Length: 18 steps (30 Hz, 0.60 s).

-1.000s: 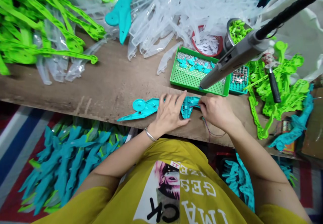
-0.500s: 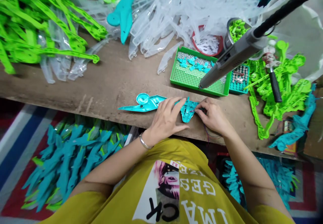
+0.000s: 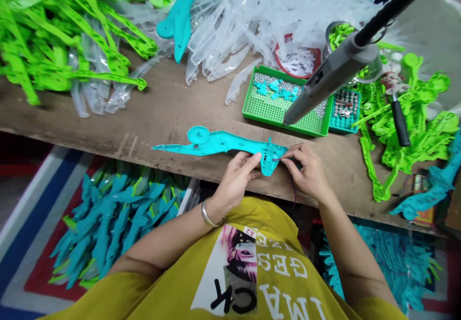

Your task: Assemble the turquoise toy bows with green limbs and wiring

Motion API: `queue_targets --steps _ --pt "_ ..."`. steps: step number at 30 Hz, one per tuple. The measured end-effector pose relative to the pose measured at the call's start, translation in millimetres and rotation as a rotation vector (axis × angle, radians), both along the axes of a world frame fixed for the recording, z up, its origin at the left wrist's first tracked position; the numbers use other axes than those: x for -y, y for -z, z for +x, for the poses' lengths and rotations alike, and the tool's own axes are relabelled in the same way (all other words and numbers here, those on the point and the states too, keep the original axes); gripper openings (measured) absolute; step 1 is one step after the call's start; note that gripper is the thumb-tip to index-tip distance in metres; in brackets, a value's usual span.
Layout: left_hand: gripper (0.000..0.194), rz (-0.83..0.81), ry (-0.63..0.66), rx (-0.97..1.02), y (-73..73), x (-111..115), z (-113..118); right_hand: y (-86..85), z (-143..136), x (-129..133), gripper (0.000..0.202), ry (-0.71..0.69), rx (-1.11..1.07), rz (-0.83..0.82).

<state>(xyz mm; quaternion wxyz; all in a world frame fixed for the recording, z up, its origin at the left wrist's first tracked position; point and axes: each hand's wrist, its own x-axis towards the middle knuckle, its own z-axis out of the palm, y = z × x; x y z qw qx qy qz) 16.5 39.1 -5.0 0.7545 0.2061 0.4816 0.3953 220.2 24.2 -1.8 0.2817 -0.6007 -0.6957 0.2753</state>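
A long turquoise plastic shell [image 3: 230, 142] lies on the bench before me, inner side up, its narrow tip to the left and a round disc near that end. My left hand [image 3: 236, 178] is closed on the lower edge near its broad right end, thumb on top and fingers curled below. At that end, my right hand [image 3: 306, 168] pinches a thin dark reddish wire [image 3: 277, 159] against ribs inside the shell. More of the wire hangs below the right hand. Its fingertips partly hide the shell's right corner.
A green tray [image 3: 281, 116] holds small turquoise parts and screws; a grey electric screwdriver [image 3: 324, 82] hangs over it. Green parts [image 3: 54, 36] and clear plastic pieces [image 3: 223, 31] are heaped behind. A black-handled tool [image 3: 399, 120] is at right. Turquoise pieces [image 3: 108, 219] fill the space below left.
My left hand has slid down from over the shell to its lower edge, uncovering the middle. The shell has shifted slightly. My right hand stays at the broad end with the wire.
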Motion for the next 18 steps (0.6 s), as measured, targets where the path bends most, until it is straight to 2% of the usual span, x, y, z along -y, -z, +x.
queue_targets --steps 3,8,18 --pt "0.049 -0.011 -0.007 0.001 1.4 -0.8 1.6 -5.8 -1.7 5.1 0.016 0.002 0.014 0.025" --pt "0.042 -0.024 0.0 0.063 6.4 -1.7 0.9 -10.6 -3.8 11.2 0.014 0.023 0.031 0.011" --pt "0.039 -0.002 0.031 0.137 8.9 3.3 4.1 -6.7 -14.4 13.2 0.017 0.06 0.079 0.02"
